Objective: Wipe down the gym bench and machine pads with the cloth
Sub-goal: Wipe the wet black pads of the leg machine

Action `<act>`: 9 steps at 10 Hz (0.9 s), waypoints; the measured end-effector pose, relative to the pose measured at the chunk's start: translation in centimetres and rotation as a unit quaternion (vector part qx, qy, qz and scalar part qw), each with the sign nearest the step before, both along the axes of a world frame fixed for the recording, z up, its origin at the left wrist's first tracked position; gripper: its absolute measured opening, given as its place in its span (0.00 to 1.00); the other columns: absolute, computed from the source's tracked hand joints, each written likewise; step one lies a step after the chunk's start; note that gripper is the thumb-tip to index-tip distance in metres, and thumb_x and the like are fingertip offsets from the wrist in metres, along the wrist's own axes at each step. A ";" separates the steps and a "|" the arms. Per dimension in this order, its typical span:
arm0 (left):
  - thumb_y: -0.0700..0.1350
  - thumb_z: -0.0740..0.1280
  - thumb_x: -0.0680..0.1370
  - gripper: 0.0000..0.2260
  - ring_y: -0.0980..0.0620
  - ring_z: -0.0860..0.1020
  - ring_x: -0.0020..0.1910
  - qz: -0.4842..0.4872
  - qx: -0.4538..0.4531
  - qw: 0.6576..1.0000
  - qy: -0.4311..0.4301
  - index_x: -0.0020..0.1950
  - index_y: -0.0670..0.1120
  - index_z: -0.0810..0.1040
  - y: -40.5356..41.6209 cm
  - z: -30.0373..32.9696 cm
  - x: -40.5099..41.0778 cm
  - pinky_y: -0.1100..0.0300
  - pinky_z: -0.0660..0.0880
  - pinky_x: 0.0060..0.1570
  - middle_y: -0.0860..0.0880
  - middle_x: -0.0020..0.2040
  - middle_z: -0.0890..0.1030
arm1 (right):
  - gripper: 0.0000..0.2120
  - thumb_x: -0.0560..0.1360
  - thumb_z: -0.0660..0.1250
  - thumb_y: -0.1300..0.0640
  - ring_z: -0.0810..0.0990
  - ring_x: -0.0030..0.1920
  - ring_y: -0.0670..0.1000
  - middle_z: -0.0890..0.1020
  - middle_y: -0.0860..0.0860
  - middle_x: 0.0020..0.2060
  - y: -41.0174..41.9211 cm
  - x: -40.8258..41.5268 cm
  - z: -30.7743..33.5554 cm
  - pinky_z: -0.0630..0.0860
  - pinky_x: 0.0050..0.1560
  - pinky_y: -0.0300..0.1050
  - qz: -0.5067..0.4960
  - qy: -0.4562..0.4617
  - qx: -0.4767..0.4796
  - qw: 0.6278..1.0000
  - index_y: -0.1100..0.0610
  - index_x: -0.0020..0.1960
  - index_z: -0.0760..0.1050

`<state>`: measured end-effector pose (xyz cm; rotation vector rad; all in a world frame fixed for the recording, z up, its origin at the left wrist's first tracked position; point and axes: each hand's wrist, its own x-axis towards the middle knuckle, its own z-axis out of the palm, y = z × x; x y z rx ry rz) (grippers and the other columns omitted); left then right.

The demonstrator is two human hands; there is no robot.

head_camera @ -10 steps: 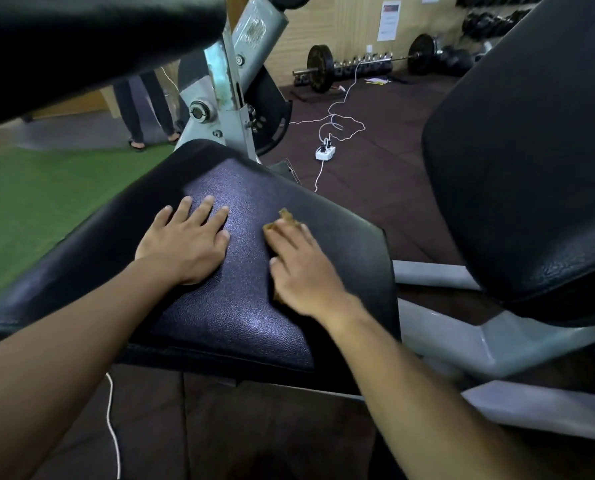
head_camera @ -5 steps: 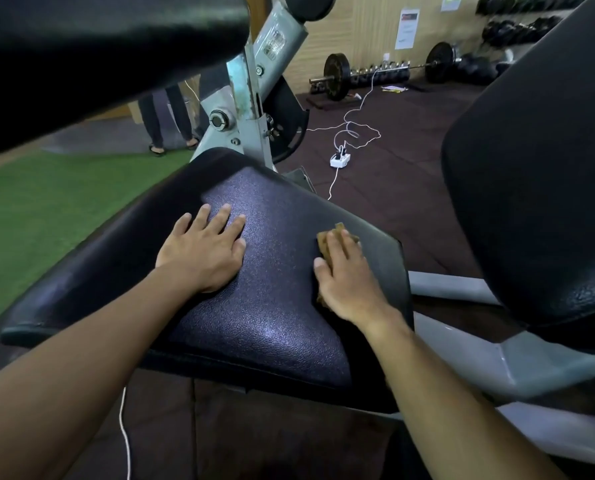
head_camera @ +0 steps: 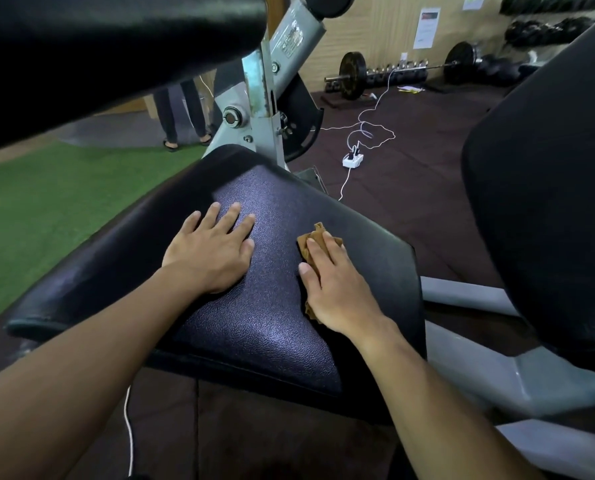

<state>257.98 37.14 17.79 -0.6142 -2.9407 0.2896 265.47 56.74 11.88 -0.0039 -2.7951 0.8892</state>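
A black textured seat pad (head_camera: pixel 261 327) of a gym machine fills the middle of the view. My left hand (head_camera: pixel 213 252) lies flat on its left half with straight fingers. My right hand (head_camera: pixel 334 285) presses a small brown cloth (head_camera: pixel 318 235) flat against the pad's right half; most of the cloth is hidden under the palm. A tall black back pad (head_camera: pixel 548 202) stands at the right. Another dark pad (head_camera: pixel 98 53) hangs overhead at the top left.
The grey machine frame (head_camera: pixel 264 109) rises behind the seat and a grey beam (head_camera: pixel 496 372) runs low at the right. A white power strip (head_camera: pixel 352 160) with cables lies on the dark floor. A barbell (head_camera: pixel 403 69) sits by the wall. A person's legs (head_camera: pixel 181 112) stand near the green turf (head_camera: pixel 46 209).
My right hand slid the cloth toward the pad's right edge, then back a little to the left. My left hand stayed flat on the pad.
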 end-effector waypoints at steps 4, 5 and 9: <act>0.58 0.42 0.81 0.26 0.47 0.45 0.78 0.002 0.009 1.000 0.006 0.79 0.56 0.46 0.0 -0.2 -0.2 0.46 0.43 0.75 0.51 0.80 0.46 | 0.23 0.82 0.56 0.47 0.54 0.77 0.51 0.56 0.45 0.78 0.0 0.3 0.7 0.59 0.72 0.51 -0.024 0.013 -0.035 0.999 0.49 0.76 0.62; 0.58 0.42 0.81 0.26 0.47 0.44 0.78 0.003 0.009 1.000 0.002 0.79 0.56 0.46 0.0 -0.3 -0.2 0.46 0.43 0.75 0.51 0.80 0.46 | 0.22 0.82 0.56 0.48 0.56 0.77 0.51 0.58 0.45 0.78 0.1 0.2 0.8 0.60 0.72 0.50 -0.028 0.011 -0.036 0.999 0.49 0.75 0.63; 0.54 0.50 0.82 0.25 0.45 0.51 0.78 0.034 0.057 0.997 -0.034 0.78 0.49 0.57 0.5 1.6 1.7 0.46 0.50 0.75 0.46 0.79 0.54 | 0.18 0.82 0.59 0.54 0.65 0.73 0.52 0.66 0.50 0.75 0.2 1.0 2.9 0.63 0.73 0.50 -0.044 -0.049 -0.077 0.995 0.53 0.71 0.70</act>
